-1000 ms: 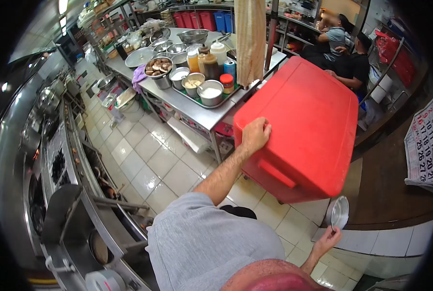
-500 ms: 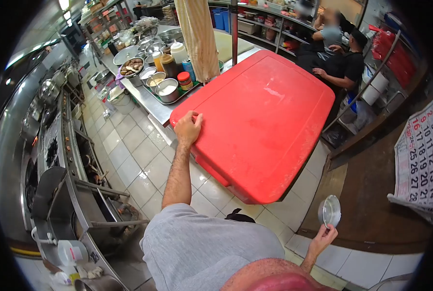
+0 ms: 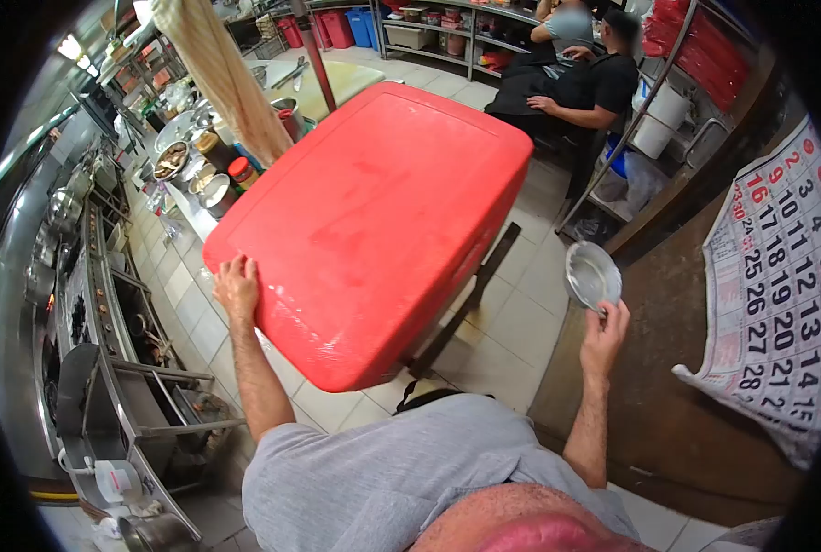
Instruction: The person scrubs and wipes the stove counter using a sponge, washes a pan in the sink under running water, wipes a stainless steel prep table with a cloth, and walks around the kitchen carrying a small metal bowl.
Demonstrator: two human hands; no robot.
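Observation:
My left hand (image 3: 237, 287) rests at the near left edge of a large red lid (image 3: 364, 212), fingers slightly bent and a little apart on its top. The lid lies on a big red bin or cooler, whose inside is hidden. My right hand (image 3: 604, 331) pinches the rim of a shallow metal bowl (image 3: 595, 276) on the right. The bowl is tilted, its inside partly showing, with nothing clearly visible in it. It hangs apart from the lid, over the floor.
A counter on the left holds condiment bottles, a red-capped jar (image 3: 242, 172) and metal bowls (image 3: 217, 195). Stoves (image 3: 79, 304) line the left wall. A seated person in black (image 3: 604, 92) and another person are beyond the lid. A wall calendar (image 3: 769, 276) hangs at right.
My right hand has raised the bowl and brought it forward. The view has shifted right, so the lid appears farther left. My left hand remains at the lid's edge.

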